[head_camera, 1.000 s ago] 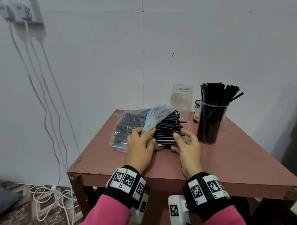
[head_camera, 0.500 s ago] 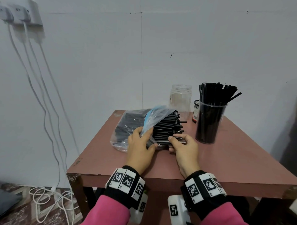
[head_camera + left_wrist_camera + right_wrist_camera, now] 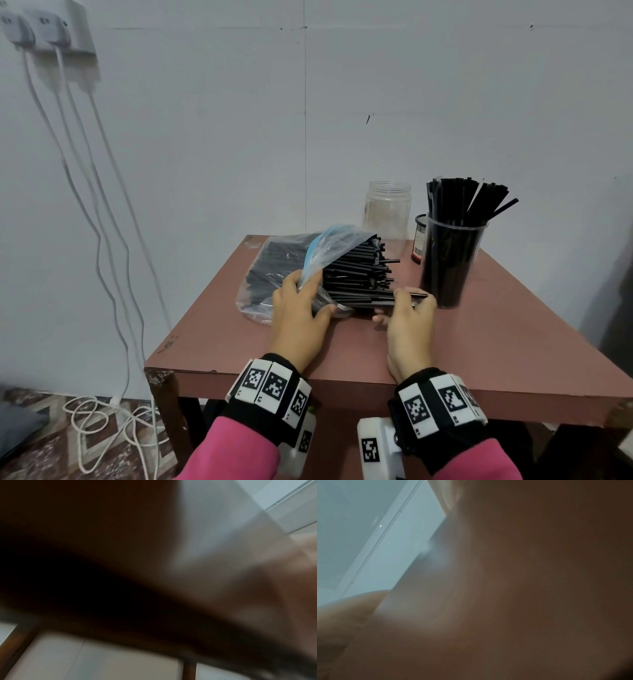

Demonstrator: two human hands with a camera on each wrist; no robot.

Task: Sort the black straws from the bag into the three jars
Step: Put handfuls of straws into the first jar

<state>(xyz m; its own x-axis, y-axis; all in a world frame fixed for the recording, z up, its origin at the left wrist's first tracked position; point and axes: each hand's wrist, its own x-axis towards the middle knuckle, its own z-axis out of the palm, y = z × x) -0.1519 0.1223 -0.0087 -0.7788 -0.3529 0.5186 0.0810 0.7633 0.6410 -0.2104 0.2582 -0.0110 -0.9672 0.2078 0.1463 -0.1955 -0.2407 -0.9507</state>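
Note:
A clear plastic bag (image 3: 274,270) of black straws (image 3: 356,274) lies on the brown table (image 3: 496,342), its mouth facing right. My left hand (image 3: 310,291) grips the bag's plastic at the mouth. My right hand (image 3: 406,301) pinches a few straws (image 3: 419,294) that stick out to the right of the bundle. At the back stand an empty clear jar (image 3: 387,212), a small dark container with a label (image 3: 418,240), and a clear cup (image 3: 452,260) full of upright black straws. Both wrist views are blurred and show only skin and the table.
The table's front edge (image 3: 342,380) lies just under my wrists. White cables (image 3: 102,240) hang from wall plugs at the left and coil on the floor. The wall stands right behind the jars.
My right hand has shifted to the right, drawing a few straws partly out of the bundle toward the full cup. The left hand has stayed on the bag.

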